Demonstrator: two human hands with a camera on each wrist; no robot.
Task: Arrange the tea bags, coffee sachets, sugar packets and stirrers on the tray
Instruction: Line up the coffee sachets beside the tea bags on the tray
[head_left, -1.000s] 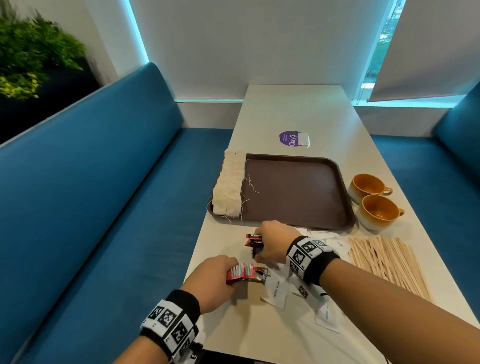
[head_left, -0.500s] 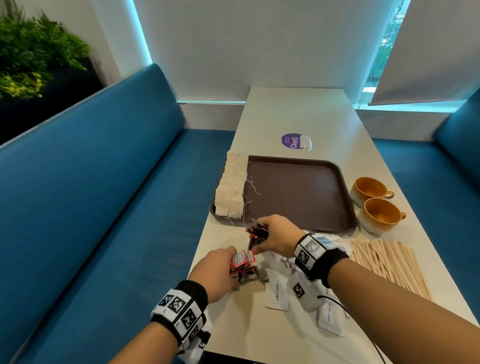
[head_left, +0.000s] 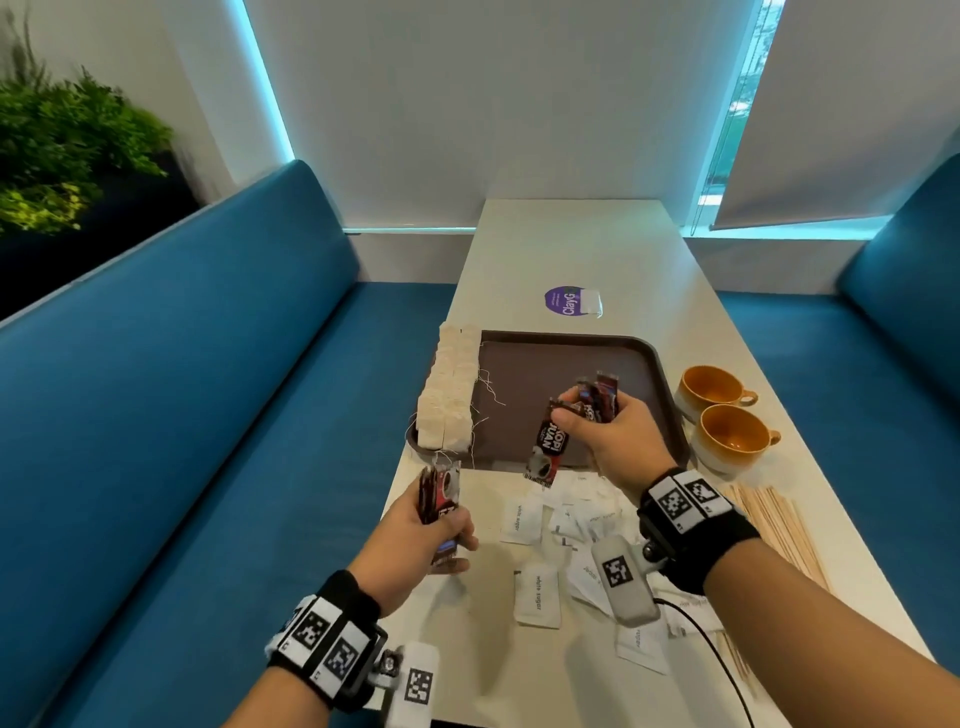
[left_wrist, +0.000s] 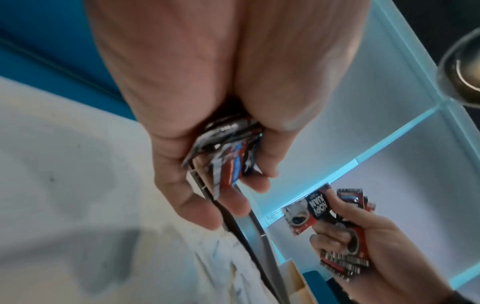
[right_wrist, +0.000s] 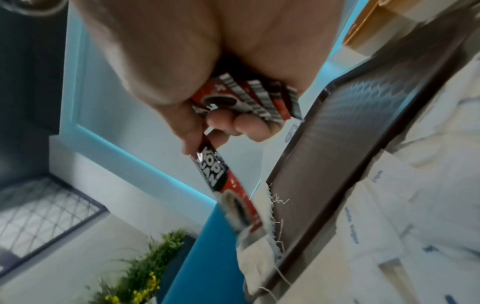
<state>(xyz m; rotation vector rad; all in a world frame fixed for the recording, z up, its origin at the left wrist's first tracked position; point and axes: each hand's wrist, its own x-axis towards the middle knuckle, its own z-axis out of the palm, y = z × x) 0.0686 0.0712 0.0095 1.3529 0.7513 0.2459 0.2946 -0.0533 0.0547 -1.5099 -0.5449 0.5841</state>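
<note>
A brown tray (head_left: 639, 358) lies mid-table with rows of white tea bags (head_left: 449, 387) along its left edge. My right hand (head_left: 592, 421) hovers over the tray's near part and grips a bunch of red-and-black coffee sachets (head_left: 553, 441), one hanging down. My left hand (head_left: 441, 525) is raised over the table's near left edge and holds another stack of coffee sachets (head_left: 439, 491). White sugar packets (head_left: 537, 597) lie scattered on the table near me. Wooden stirrers (head_left: 779, 525) lie in a pile at the right. The wrist views show each hand's fingers (left_wrist: 233, 201) (right_wrist: 249, 125) curled round sachets.
Two orange cups (head_left: 727, 431) stand right of the tray. A purple sticker (head_left: 571, 300) sits on the table beyond the tray. Blue bench seats (head_left: 182, 415) flank the table on both sides. A plant (head_left: 62, 150) stands at the far left.
Both hands have lifted off the table with coffee sachets in them. The right hand moved forward over the tray; the left hand rose at the near left.
</note>
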